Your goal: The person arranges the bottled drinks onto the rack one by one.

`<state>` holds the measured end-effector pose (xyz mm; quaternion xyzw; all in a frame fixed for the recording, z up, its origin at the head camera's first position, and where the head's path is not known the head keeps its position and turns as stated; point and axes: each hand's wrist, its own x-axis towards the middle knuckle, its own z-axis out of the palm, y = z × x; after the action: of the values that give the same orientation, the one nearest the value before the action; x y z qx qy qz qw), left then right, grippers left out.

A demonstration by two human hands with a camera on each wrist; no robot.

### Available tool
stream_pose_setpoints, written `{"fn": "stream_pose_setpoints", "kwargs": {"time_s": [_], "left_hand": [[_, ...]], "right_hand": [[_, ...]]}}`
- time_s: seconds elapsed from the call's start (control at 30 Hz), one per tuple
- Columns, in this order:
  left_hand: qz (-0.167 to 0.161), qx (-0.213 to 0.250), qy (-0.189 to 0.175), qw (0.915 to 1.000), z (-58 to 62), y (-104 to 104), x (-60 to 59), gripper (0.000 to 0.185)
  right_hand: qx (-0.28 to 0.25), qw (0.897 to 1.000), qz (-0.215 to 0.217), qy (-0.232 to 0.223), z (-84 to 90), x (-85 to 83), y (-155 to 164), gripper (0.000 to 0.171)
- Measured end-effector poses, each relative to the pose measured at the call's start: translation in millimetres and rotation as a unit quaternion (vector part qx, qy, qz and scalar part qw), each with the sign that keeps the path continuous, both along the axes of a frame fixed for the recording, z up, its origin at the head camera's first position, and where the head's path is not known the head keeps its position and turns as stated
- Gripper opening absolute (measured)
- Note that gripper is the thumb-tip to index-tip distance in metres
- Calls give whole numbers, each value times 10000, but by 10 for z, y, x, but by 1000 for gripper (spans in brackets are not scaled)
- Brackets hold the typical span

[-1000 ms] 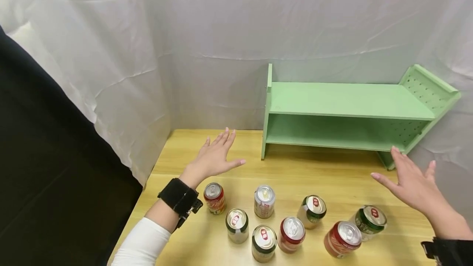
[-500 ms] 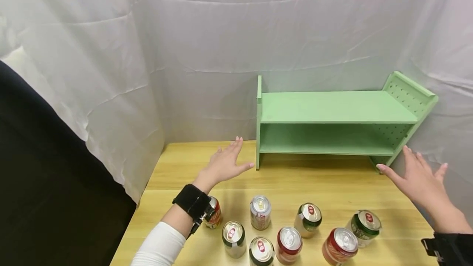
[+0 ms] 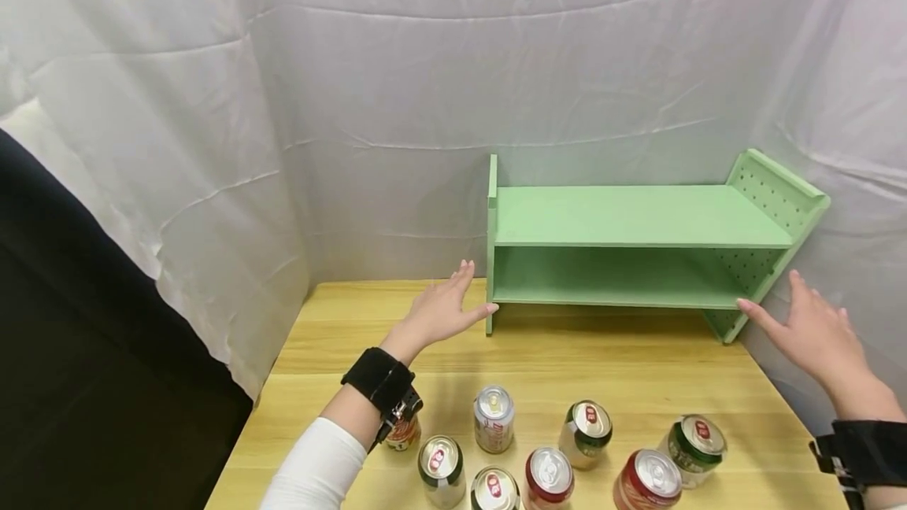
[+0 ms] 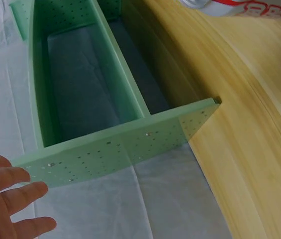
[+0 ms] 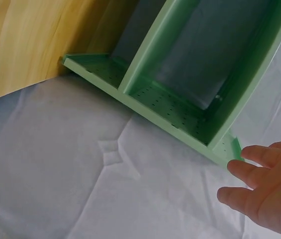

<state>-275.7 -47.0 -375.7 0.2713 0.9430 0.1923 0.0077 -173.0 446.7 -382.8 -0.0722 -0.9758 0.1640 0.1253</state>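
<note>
A green two-tier shelf [image 3: 638, 215] with perforated side panels stands at the back of the wooden table. Held over the table with fingers spread, my left hand [image 3: 441, 312] is near the shelf's left panel and holds nothing. On the other side my right hand [image 3: 815, 333], also spread and bare, is close to the right panel. The left wrist view has the left fingers [image 4: 23, 196] beside the perforated panel [image 4: 130, 142]. In the right wrist view the right fingers [image 5: 249, 174] are near the shelf's end panel [image 5: 150, 114].
Several drink cans stand in front: a silver can [image 3: 494, 419], green-and-gold cans [image 3: 586, 434] and red cans [image 3: 648, 480]. My left wrist partly covers one red can [image 3: 404, 433]. White cloth [image 3: 397, 85] hangs behind; black fabric [image 3: 92, 352] is at the left.
The head view has tilted up, so shelf and cans sit lower in it. My left hand has moved right to the shelf's left panel; my right hand has shifted slightly outward.
</note>
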Motion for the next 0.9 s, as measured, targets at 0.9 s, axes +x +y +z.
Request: {"fn": "stream_pose_setpoints", "kwargs": {"time_s": [0.9], "left_hand": [[482, 388, 355, 9975, 433, 229, -294, 82]], "right_hand": [[-303, 9889, -1323, -606, 506, -85, 175, 103]]}}
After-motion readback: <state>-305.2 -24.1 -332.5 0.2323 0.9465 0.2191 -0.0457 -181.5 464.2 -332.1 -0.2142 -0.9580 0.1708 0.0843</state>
